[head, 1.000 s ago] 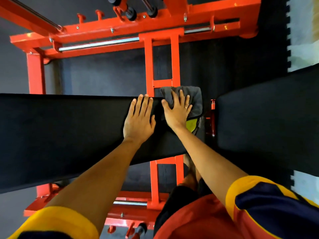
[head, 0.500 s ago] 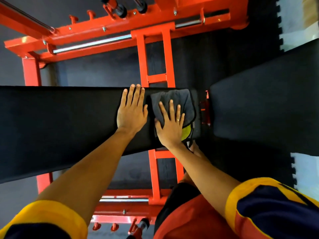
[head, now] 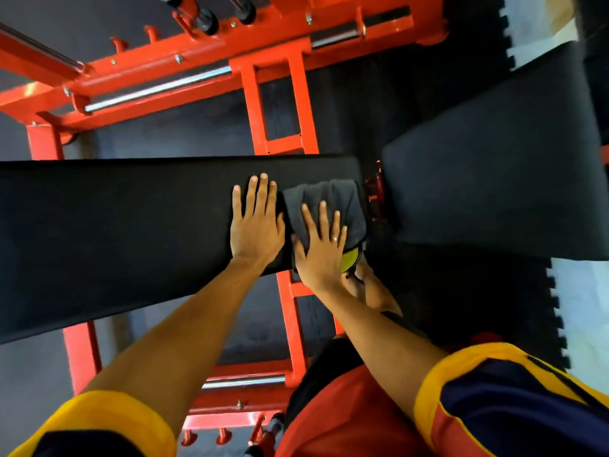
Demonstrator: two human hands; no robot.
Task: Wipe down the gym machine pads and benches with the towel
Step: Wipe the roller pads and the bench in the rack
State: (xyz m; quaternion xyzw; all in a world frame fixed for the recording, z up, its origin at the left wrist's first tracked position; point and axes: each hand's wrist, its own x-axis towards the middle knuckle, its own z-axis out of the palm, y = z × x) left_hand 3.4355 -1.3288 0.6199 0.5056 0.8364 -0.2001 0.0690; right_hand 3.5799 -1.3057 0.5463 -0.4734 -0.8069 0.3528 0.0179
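A long black bench pad [head: 115,232] stretches across the view from the left. A dark grey towel [head: 333,202] with a yellow-green underside lies at the pad's right end. My right hand [head: 321,249] presses flat on the towel's near part, fingers straight and spread. Just left of the towel, my left hand [head: 257,225] rests flat on the bare pad with straight fingers. A second black pad [head: 494,166] sits to the right, apart from the first by a narrow gap.
The machine's orange steel frame [head: 273,103] runs under and behind the pads, with chrome rods and pegs at the top. Black rubber floor mats [head: 445,291] with a toothed edge meet pale flooring at the right. My bare foot [head: 372,291] stands below the pad's end.
My right hand has drawn the towel from the pad's far edge toward the near edge at the right end. My left hand stays flat on the pad.
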